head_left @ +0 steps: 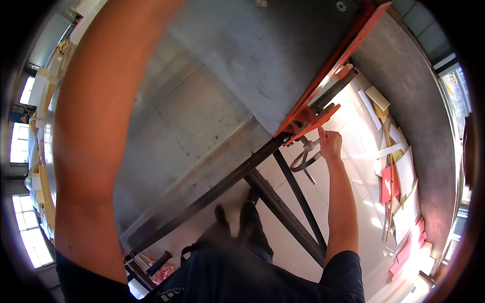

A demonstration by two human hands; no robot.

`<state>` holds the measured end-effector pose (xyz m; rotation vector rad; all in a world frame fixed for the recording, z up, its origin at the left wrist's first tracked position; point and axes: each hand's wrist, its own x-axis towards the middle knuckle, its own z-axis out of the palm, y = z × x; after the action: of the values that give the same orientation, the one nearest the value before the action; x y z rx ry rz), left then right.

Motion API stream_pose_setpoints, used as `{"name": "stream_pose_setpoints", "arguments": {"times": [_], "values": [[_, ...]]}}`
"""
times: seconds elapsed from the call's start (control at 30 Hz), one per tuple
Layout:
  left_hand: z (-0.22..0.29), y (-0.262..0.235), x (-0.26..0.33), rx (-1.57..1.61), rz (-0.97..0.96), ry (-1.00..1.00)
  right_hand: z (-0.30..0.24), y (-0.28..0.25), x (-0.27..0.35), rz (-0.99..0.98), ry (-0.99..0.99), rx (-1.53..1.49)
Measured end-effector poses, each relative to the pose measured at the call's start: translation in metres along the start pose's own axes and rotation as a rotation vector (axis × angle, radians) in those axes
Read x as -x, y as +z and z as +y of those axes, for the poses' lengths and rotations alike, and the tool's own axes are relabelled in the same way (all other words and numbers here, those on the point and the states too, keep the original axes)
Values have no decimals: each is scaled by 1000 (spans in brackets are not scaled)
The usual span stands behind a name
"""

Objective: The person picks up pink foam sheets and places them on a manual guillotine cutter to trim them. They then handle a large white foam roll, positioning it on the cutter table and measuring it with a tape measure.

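Observation:
My right hand (331,144) is closed at the right side of a metal handwheel (306,157), its fingers wrapped at the rim. The handwheel sits beneath an orange-red bracket (317,123) at the corner of a big machine. A long orange-red rail (343,48) runs from that bracket up to the far right. Left of it lies a broad grey metal plate (242,55), above a duller metal bed (177,121). My left forearm crosses the left side and leaves the picture at the top, so my left hand is out of sight.
A dark toothed bar (222,183) edges the bed in front of me. Dark slanting legs (285,217) stand below it. Sheets and offcuts (399,171) lean along the grey wall (417,96) at the right. More stacked boards (43,151) line the left side.

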<state>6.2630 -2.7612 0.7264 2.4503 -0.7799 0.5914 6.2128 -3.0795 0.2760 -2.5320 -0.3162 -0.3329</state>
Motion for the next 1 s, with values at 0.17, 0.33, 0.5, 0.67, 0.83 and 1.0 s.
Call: {"name": "stream_pose_setpoints", "arguments": {"times": [0.17,0.33,0.5,0.67,0.83,1.0], "values": [[-15,2,-9,30,6,-48,-6,-6,-3,-47,25,-29],[-20,5,-11,2,17,163,-14,-9,5,-39,-5,69],[-22,5,-15,-58,14,188,-19,-12,12,-7,-66,101],[-27,-7,5,-100,7,34,-23,1,5,-55,-230,260],[-8,23,-23,-465,-71,122,67,20,28,-330,-67,347],[24,-16,97,-63,491,133,11,-4,13,-104,-128,299]]}}
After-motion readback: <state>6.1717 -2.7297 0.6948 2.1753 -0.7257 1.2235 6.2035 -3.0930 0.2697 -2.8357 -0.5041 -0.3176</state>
